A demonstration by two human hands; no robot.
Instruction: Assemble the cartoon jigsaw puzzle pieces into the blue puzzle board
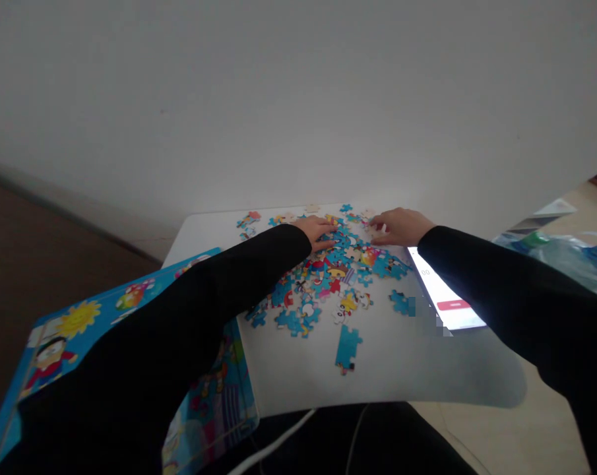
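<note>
Many loose jigsaw puzzle pieces [322, 267], mostly blue with coloured cartoon parts, lie heaped on a white table [298, 376]. My left hand [318, 232] rests on the far side of the heap, fingers stretched out to the right. My right hand [401, 226] is at the far right of the heap, its thumb and fingers apart and curved over pieces near the wall. A few joined blue pieces [347, 348] lie apart, close to the table's front. Another small blue cluster [400, 301] lies to their right.
A blue cartoon picture board [78, 318] lies at the left, partly under my left sleeve. A lit phone [446, 290] sits on the table beneath my right forearm. Behind the table rises a white wall [298, 99]. A clear plastic bag [560, 257] is at the right. A white cable [273, 443] crosses my lap.
</note>
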